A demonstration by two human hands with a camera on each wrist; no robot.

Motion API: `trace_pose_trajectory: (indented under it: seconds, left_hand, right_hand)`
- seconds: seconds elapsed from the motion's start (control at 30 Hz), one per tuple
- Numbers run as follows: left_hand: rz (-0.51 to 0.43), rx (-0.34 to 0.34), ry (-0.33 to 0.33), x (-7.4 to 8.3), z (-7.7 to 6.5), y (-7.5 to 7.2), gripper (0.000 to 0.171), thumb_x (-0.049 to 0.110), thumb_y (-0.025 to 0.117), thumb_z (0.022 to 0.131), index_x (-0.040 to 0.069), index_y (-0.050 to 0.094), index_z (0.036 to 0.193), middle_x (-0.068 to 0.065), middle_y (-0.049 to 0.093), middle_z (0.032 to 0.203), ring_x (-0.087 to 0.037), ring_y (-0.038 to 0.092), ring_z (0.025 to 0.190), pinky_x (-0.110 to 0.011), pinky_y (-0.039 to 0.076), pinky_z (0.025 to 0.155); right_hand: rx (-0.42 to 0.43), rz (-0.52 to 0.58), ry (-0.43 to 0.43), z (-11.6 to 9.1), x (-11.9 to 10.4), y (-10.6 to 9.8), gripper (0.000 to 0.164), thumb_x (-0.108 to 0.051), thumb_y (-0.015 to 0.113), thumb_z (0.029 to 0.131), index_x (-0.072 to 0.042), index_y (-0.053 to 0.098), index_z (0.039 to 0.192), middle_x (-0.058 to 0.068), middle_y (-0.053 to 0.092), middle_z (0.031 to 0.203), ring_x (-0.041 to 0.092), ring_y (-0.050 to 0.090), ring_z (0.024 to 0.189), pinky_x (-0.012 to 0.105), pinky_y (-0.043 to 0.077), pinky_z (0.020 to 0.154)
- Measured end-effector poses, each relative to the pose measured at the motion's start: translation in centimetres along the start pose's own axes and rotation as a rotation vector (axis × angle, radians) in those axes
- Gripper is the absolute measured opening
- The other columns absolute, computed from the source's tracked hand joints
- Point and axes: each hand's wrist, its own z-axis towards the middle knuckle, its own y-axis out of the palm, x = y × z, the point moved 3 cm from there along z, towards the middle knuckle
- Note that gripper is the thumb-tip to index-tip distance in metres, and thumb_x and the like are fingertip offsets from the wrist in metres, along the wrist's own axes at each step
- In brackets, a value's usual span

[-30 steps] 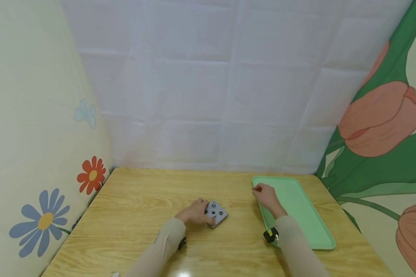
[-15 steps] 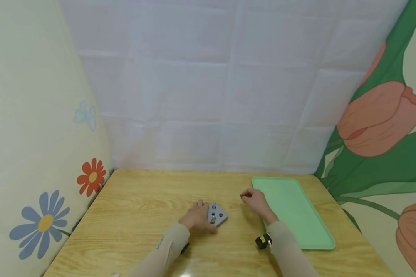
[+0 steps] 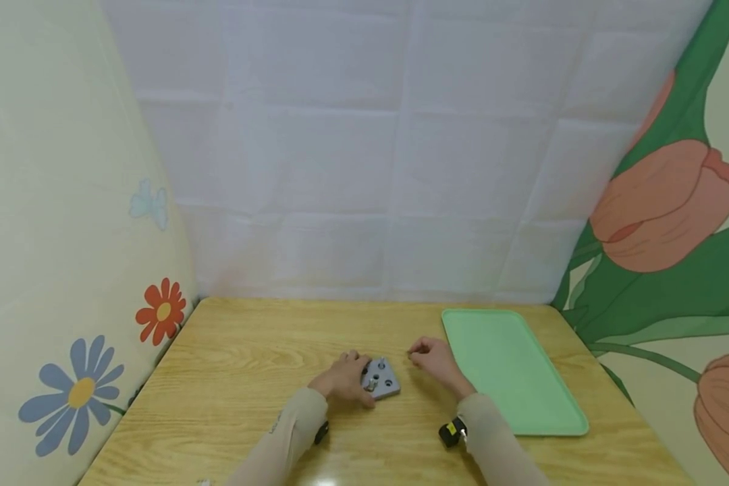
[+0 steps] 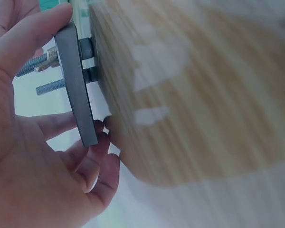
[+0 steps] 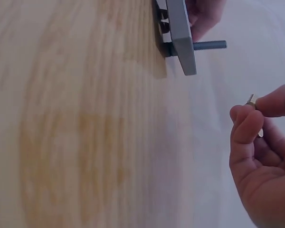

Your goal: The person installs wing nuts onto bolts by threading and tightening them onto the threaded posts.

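My left hand (image 3: 344, 379) grips a grey metal plate (image 3: 389, 389) with round holes, thumb at one edge and fingers at the other. Bolts stand up through it, their heads between plate and table. In the left wrist view a brass-coloured wing nut (image 4: 51, 58) sits on one bolt, while the bolt (image 4: 50, 87) beside it shows bare thread. Right of the plate, my right hand (image 3: 435, 363) pinches another small brass-coloured wing nut (image 5: 251, 100) between thumb and fingertips, mostly covered by them. The right wrist view shows it apart from a bare bolt (image 5: 210, 45).
A light green tray (image 3: 510, 378) lies on the wooden table (image 3: 249, 358) at the right, beside my right forearm. A small pale object (image 3: 204, 482) shows at the bottom edge of the head view. A white sheet (image 3: 328, 162) hangs behind the table.
My right hand has moved left from over the tray's edge toward the plate, carrying the wing nut. Under my left hand the plate has turned slightly clockwise.
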Motion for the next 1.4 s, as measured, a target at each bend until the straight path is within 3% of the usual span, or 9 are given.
trace_pose_trajectory:
  seconds: [0.23, 0.4, 0.67, 0.93, 1.07, 1.4]
  left_hand:
    - [-0.006, 0.034, -0.061, 0.0, -0.3, -0.3, 0.090, 0.041, 0.082, 0.068, 0.009, 0.041, 0.141, -0.011, 0.043, 0.124, -0.022, 0.040, 0.100, -0.040, 0.041, 0.083]
    - [-0.006, 0.040, -0.071, 0.0, -0.4, -0.5, 0.092, 0.044, 0.084, 0.066, 0.007, 0.042, 0.140, -0.012, 0.042, 0.129, -0.024, 0.042, 0.106, -0.041, 0.042, 0.088]
    - [-0.075, 0.030, 0.004, -0.5, 0.3, -0.7, 0.088, 0.028, 0.086, 0.064, 0.005, 0.043, 0.138, -0.011, 0.044, 0.131, -0.025, 0.046, 0.110, -0.042, 0.040, 0.094]
    - [-0.135, 0.010, 0.088, -1.0, 0.7, -0.4, 0.087, 0.031, 0.086, 0.066, 0.003, 0.044, 0.136, -0.008, 0.047, 0.124, -0.021, 0.049, 0.106, -0.039, 0.040, 0.094]
    - [-0.135, -0.006, 0.115, -1.0, 0.5, -0.3, 0.083, 0.032, 0.085, 0.067, 0.004, 0.045, 0.135, -0.005, 0.049, 0.121, -0.018, 0.049, 0.105, -0.036, 0.040, 0.094]
    - [-0.160, -0.016, 0.096, -0.8, 0.5, -0.3, 0.083, 0.032, 0.085, 0.068, 0.004, 0.045, 0.135, -0.003, 0.048, 0.118, -0.017, 0.049, 0.102, -0.037, 0.040, 0.092]
  right_hand:
    - [-0.022, -0.059, -0.003, -0.3, -0.2, 0.6, 0.005, -0.002, 0.069, 0.078, -0.006, 0.066, 0.081, -0.001, 0.064, 0.077, 0.013, 0.057, 0.070, 0.029, 0.047, 0.062]
    - [-0.072, -0.019, 0.045, -0.5, -0.3, 0.9, 0.005, -0.005, 0.070, 0.080, -0.008, 0.067, 0.083, 0.000, 0.066, 0.084, 0.015, 0.058, 0.075, 0.031, 0.047, 0.066]
    - [-0.094, -0.088, -0.091, -0.3, -0.5, 1.3, 0.006, -0.007, 0.073, 0.081, -0.012, 0.070, 0.082, -0.003, 0.068, 0.085, 0.011, 0.059, 0.077, 0.028, 0.049, 0.068]
    - [-0.095, -0.034, -0.162, -0.5, -0.9, 1.9, 0.006, -0.004, 0.074, 0.079, -0.009, 0.072, 0.082, 0.001, 0.070, 0.087, 0.012, 0.061, 0.076, 0.026, 0.049, 0.068]
    - [-0.121, -0.021, -0.149, -0.4, -0.7, 2.6, 0.005, -0.005, 0.074, 0.080, -0.009, 0.071, 0.082, 0.000, 0.068, 0.084, 0.012, 0.061, 0.077, 0.028, 0.049, 0.070]
    - [-0.099, -0.012, -0.105, -0.3, -0.8, 3.1, 0.006, -0.005, 0.073, 0.080, -0.009, 0.069, 0.083, -0.002, 0.065, 0.081, 0.012, 0.058, 0.077, 0.029, 0.048, 0.069]
